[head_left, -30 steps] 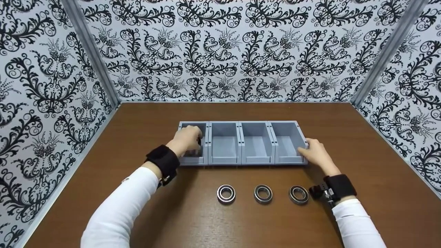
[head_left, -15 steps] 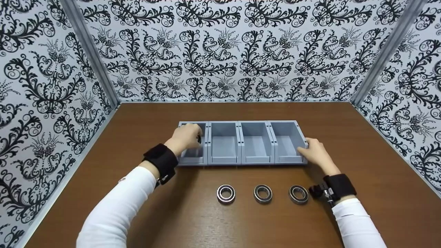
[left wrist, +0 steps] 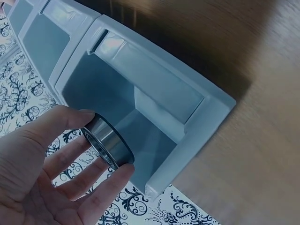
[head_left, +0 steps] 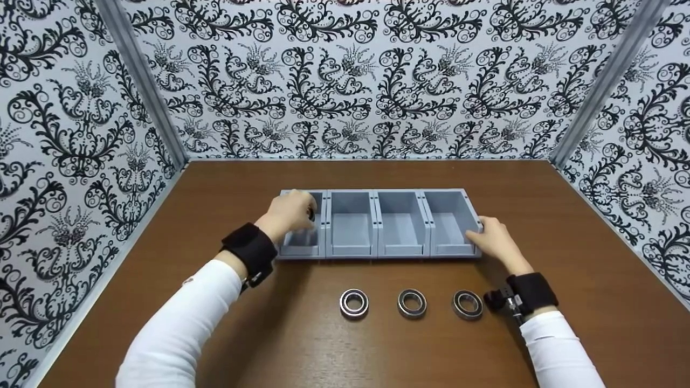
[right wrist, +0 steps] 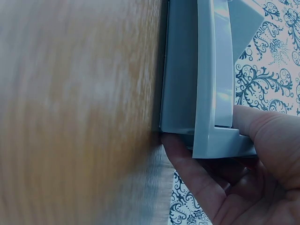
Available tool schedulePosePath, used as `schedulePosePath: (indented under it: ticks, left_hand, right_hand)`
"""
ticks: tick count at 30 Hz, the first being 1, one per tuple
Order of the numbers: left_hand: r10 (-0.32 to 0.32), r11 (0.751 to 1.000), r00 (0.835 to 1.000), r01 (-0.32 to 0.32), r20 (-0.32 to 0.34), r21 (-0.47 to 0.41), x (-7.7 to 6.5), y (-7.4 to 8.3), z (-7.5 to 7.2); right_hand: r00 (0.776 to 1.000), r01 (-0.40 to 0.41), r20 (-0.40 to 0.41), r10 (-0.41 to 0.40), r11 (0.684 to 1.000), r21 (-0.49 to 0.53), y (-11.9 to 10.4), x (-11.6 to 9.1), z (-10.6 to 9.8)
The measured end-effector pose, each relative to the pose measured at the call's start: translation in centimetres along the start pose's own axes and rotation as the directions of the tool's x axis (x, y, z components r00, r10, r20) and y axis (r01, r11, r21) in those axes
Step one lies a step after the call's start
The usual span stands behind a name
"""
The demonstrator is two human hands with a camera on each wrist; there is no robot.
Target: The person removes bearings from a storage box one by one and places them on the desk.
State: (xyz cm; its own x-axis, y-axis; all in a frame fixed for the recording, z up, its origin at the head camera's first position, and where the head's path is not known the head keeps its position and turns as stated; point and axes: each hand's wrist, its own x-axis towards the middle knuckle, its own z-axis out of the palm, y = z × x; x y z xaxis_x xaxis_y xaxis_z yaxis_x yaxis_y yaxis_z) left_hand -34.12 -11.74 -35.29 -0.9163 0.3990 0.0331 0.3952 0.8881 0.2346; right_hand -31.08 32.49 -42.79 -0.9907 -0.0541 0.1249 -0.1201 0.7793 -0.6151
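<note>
Between thumb and fingers, my left hand (head_left: pixel 291 211) pinches a ball bearing (left wrist: pixel 108 141), a metal ring with a dark seal, at the leftmost grey bin (left wrist: pixel 154 77). In the left wrist view the bearing is tilted at the bin's opening, and no other thing shows inside the bin. My right hand (head_left: pixel 497 241) grips the outer side wall of the rightmost bin (head_left: pixel 452 249); in the right wrist view the thumb (right wrist: pixel 251 121) lies over the wall and a finger (right wrist: pixel 187 168) touches the bin's lower edge.
Two middle bins (head_left: pixel 351 250) join the outer ones in one row. In front of the row on the brown table (head_left: pixel 302 345) lie a left bearing (head_left: pixel 354 304), a middle bearing (head_left: pixel 412 303) and a right bearing (head_left: pixel 467 305). Patterned walls (head_left: pixel 345 81) enclose the table.
My left hand has risen slightly and shifted a little up and left in the head view, still pinching the bearing. My right hand and the bins have stayed in place.
</note>
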Motion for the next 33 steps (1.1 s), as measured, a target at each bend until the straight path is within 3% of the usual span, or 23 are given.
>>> schedulePosePath:
  ticks: [21,33]
  left_hand:
    - [0.033,0.999,0.999,-0.032,-0.023,0.028,-0.1,-0.1,-0.6]
    - [0.042,0.999,0.999,-0.042,-0.016,0.026,-0.8,0.7,-1.6]
  right_hand:
    - [1.000,-0.001,-0.005,0.001,1.000,-0.030,-0.1,-0.1,-0.1]
    - [1.000,-0.001,-0.002,0.001,1.000,-0.018,0.0,0.1,0.1]
